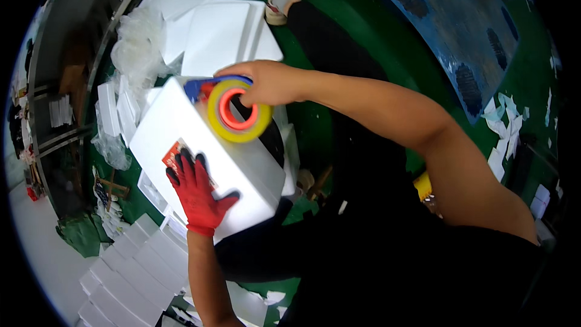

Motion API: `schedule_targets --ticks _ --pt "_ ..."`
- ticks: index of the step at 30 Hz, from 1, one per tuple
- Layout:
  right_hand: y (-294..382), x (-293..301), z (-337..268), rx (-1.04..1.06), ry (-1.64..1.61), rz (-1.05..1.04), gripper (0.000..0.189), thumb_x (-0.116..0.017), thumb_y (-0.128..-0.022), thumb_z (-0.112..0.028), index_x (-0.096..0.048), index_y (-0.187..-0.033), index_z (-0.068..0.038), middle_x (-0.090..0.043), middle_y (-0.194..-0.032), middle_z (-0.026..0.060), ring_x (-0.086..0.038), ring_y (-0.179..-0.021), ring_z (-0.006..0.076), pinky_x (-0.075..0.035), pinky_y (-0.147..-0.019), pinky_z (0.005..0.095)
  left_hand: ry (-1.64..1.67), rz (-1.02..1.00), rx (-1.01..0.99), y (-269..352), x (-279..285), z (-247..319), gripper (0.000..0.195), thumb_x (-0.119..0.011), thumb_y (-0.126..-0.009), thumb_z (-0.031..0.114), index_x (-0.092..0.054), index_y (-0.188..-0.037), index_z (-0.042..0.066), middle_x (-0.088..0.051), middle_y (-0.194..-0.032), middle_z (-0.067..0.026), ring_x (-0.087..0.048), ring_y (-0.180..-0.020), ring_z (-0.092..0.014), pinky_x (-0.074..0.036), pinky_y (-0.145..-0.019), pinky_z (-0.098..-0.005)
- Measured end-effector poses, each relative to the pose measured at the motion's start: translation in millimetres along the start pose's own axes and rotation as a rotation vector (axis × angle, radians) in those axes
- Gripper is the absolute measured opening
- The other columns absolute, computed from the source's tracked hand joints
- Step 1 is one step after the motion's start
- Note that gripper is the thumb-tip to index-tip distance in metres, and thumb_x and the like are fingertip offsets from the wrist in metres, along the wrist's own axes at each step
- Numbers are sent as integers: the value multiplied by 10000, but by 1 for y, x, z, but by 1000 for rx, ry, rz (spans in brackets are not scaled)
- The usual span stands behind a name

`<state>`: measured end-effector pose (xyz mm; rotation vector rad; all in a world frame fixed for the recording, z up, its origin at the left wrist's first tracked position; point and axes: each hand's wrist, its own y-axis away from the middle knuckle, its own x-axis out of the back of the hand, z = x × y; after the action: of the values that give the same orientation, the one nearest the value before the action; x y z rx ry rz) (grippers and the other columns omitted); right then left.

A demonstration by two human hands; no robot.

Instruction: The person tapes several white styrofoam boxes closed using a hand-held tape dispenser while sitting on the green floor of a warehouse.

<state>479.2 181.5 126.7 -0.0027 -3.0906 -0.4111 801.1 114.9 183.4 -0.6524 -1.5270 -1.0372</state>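
A white foam box (247, 200) lies tilted in front of my legs. My left hand (199, 195), in a red glove with dark fingertips, rests spread on its broad face. Its fingers partly cover a red label (170, 155) that bears writing. My bare right hand (272, 84) grips a blue and red tape dispenser (196, 88) at the box's upper edge. On the dispenser sits a roll of yellowish tape (240, 135) with an orange core. My thumb reaches into the core opening; the other fingers are mostly hidden.
White foam lids (218, 36) and crumpled clear plastic (138, 45) lie beyond the box. Stacked white foam pieces (136, 277) stand at lower left. A worn blue board (445, 22) is at upper right, on the green floor near paper scraps (506, 131). A metal-framed rack (68, 118) runs along the left.
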Motion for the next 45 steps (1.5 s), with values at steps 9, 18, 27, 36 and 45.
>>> schedule_targets --ticks 9,18,27,36,45 --pt "211 -67 50 -43 -76 32 658 -620 -812 -55 -488 -1456 -90 -430 -1504 161 -472 -1364 327 -417 -1098 376 -40 383 456 -26 -36 21 850 -713 -884 374 -318 -1533 -7 -305 -1599 -228 -287 -1471 -413 -145 -1202 -536" --pt "213 -94 62 51 -217 267 658 -621 -823 -33 -466 -1462 -64 -418 -1506 169 -448 -1382 318 -379 -1122 367 -85 240 -450 -15 2 -9 743 -509 -926 585 -461 -1466 77 -310 -1597 -227 -258 -1484 -448 -72 -1191 -652" --pt "217 -85 56 -12 -229 340 644 -616 -826 2 -480 -1452 -62 -427 -1506 162 -471 -1370 292 -390 -1109 341 63 239 -32 -41 -9 20 705 -642 -865 361 -465 -1471 47 -338 -1588 -217 -258 -1470 -469 -99 -1183 -623" --pt "261 -106 73 61 -162 195 694 -616 -794 3 -458 -1467 -50 -395 -1521 174 -415 -1407 328 -350 -1138 370 80 377 194 -58 -5 20 635 -563 -971 387 -406 -1515 100 -364 -1575 -192 -333 -1449 -404 -159 -1187 -593" --pt "274 -115 78 47 -206 80 684 -635 -801 -19 -463 -1462 -60 -406 -1520 155 -380 -1438 330 -350 -1144 362 -12 301 264 -54 -20 52 687 -589 -965 363 -334 -1562 139 -258 -1630 -196 -206 -1516 -384 -104 -1199 -593"
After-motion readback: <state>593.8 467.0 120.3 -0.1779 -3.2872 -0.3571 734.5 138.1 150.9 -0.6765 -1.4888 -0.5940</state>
